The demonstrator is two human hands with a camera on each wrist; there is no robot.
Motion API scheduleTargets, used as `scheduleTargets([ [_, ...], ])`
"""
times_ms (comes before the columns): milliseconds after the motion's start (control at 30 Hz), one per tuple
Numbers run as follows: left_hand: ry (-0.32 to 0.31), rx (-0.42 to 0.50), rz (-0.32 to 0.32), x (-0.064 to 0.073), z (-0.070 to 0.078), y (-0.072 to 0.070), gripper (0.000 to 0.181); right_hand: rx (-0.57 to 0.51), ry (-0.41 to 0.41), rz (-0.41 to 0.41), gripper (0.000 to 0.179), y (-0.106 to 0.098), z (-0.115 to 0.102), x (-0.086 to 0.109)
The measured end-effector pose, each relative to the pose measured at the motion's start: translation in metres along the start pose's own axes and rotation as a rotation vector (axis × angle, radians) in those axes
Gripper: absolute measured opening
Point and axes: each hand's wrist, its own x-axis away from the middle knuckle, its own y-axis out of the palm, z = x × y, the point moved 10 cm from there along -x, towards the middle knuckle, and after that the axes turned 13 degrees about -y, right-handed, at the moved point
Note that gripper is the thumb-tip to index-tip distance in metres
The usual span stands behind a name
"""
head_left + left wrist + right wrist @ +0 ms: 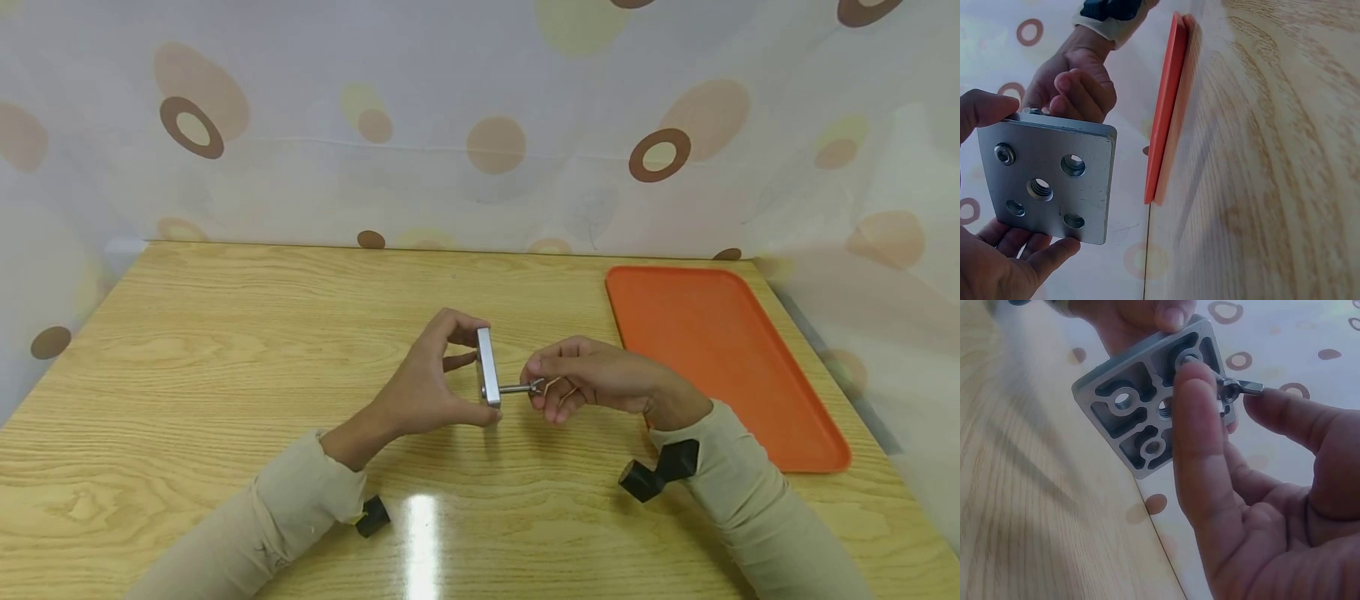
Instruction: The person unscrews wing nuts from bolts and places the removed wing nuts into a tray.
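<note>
My left hand (427, 379) grips a square metal plate (488, 367) by its edges, holding it upright above the table. The left wrist view shows its flat face, with a threaded hole in the middle and a bolt head (1004, 154) in one corner hole. From the ribbed side, the bolt shank (513, 388) sticks out to the right. A wing nut (1230, 390) sits at the shank's free end. My right hand (600, 375) pinches this nut, the thumb at one wing and the index finger along the other side, partly covering the shank in the right wrist view.
An orange tray (712, 350) lies at the right of the wooden table (262, 350), beyond my right forearm. Patterned cloth (427, 192) hangs behind the table and at both sides. Black blocks (660, 471) are worn at the wrists.
</note>
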Motion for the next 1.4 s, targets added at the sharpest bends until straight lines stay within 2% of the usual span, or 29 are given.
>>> scheduleTargets([
  [167, 0.004, -0.001, 0.004, 0.001, 0.001, -0.001, 0.081, 0.035, -0.017, -0.021, 0.017, 0.0, -0.002, 0.0],
  [333, 0.001, 0.001, 0.004, 0.001, 0.001, -0.001, 0.081, 0.016, -0.072, -0.061, 0.012, 0.003, -0.007, 0.001],
  [433, 0.0, 0.001, 0.002, 0.001, 0.002, -0.001, 0.082, 0.03, -0.082, -0.03, 0.012, -0.001, -0.008, 0.001],
  [767, 0.002, 0.002, -0.015, -0.001, -0.003, 0.003, 0.082, 0.216, -0.026, 0.115, 0.025, -0.025, -0.006, 0.013],
  [933, -0.003, 0.005, -0.024, -0.001, -0.004, 0.006, 0.083, 0.286, 0.009, 0.197, 0.025, -0.042, -0.008, 0.033],
  [1133, -0.003, 0.002, -0.023, 0.0, -0.002, 0.004, 0.082, 0.386, 0.066, 0.287, 0.026, -0.067, -0.016, 0.068],
  [1400, -0.023, 0.009, -0.036, 0.0, -0.003, 0.004, 0.083, 0.598, 0.227, 0.36, 0.03, -0.106, -0.011, 0.12],
])
